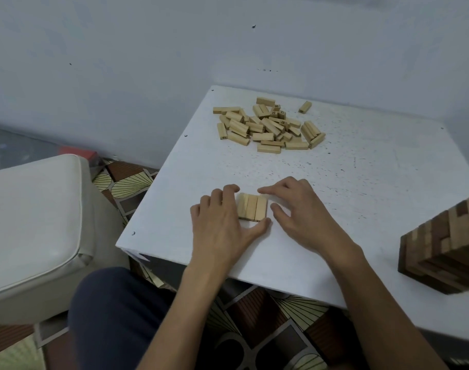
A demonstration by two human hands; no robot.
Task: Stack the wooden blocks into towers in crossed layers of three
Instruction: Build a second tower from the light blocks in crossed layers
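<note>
Three light wooden blocks (252, 206) lie side by side as one flat layer near the front of the white table (361, 169). My left hand (222, 222) cups the layer from its left, thumb against the near ends and fingertips at the far left corner. My right hand (300, 209) rests on its right side, index finger along the far ends, thumb apart from the right block. Farther back lies a loose pile of several light blocks (268, 126); one stray block (305, 107) sits beyond it.
A built tower of dark and light wooden blocks (447, 252) stands at the table's right front edge, partly cut off. A cream cushioned seat (33, 225) is at the left. My knee in dark trousers (116, 316) is below, over patterned floor. A grey wall rises behind.
</note>
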